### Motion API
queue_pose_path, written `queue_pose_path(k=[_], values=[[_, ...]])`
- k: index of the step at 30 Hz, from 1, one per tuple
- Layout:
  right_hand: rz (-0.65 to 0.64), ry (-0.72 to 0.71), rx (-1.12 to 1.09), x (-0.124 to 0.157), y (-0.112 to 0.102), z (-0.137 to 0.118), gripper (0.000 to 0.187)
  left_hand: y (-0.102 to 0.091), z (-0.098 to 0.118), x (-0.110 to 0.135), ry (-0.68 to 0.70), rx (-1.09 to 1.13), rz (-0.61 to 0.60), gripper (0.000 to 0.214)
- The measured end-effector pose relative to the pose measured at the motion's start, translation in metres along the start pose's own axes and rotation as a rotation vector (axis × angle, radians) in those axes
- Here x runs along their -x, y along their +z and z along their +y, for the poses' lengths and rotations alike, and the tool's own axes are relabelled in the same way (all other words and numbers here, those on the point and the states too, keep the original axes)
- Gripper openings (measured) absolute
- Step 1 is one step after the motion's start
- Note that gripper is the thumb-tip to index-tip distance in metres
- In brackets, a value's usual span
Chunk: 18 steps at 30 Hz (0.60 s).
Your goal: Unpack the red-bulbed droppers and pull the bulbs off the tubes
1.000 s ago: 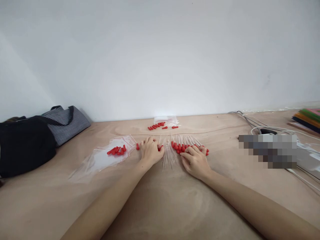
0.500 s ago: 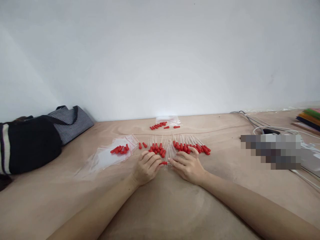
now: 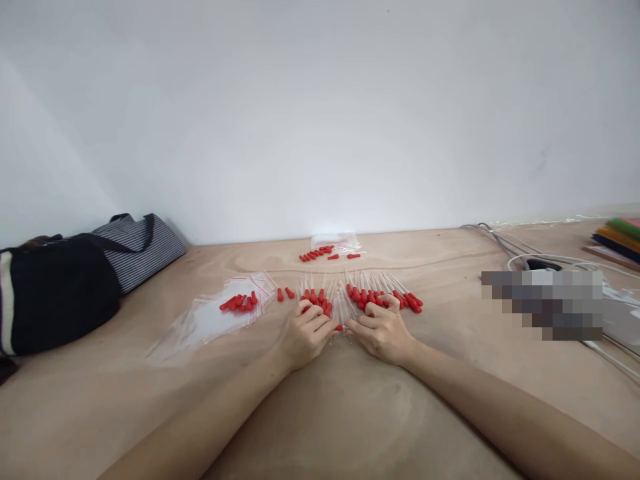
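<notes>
My left hand pinches a red rubber dropper bulb, whose tip shows past my fingers. Facing it, my right hand is closed at the bulb's open end on what looks like a thin clear dropper tube, mostly hidden by the fingers. Between and behind the hands lie loose clear tubes. Droppers with red bulbs fan out behind my right hand, their tubes pointing at the wall. A smaller group of red-bulbed droppers lies behind my left hand.
Loose red bulbs rest on clear zip bags at the left. Farther back are more red bulbs and a clear bag. A black bag stands far left; cables and a blurred-out object are at the right.
My left hand has moved right with the bulb, closer to my right hand. The fingers of my right hand have curled more, and the gap between the hands has narrowed.
</notes>
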State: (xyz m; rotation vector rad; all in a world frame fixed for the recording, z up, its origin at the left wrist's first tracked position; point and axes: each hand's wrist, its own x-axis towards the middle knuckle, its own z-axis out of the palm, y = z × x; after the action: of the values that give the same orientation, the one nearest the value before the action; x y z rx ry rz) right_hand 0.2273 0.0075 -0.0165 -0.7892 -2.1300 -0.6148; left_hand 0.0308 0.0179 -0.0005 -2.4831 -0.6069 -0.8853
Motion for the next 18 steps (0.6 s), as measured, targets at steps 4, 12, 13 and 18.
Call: queue_pose_path(k=[4, 12, 13, 18], values=[[-0.007, -0.013, -0.045, 0.001, -0.002, 0.001, 0.018, -0.001, 0.002, 0.003, -0.031, 0.034, -0.017, 0.017], [-0.062, 0.171, -0.047, 0.011, -0.006, 0.018, 0.017, -0.013, -0.021, 0.022, -0.158, 0.032, 0.049, 0.012], [-0.076, 0.181, -0.051, 0.012, -0.004, 0.018, 0.018, -0.013, -0.022, 0.023, -0.159, 0.047, 0.056, 0.011], [-0.121, 0.245, -0.054, 0.013, 0.009, 0.017, 0.030, -0.010, -0.023, 0.025, -0.258, 0.079, 0.076, 0.021]])
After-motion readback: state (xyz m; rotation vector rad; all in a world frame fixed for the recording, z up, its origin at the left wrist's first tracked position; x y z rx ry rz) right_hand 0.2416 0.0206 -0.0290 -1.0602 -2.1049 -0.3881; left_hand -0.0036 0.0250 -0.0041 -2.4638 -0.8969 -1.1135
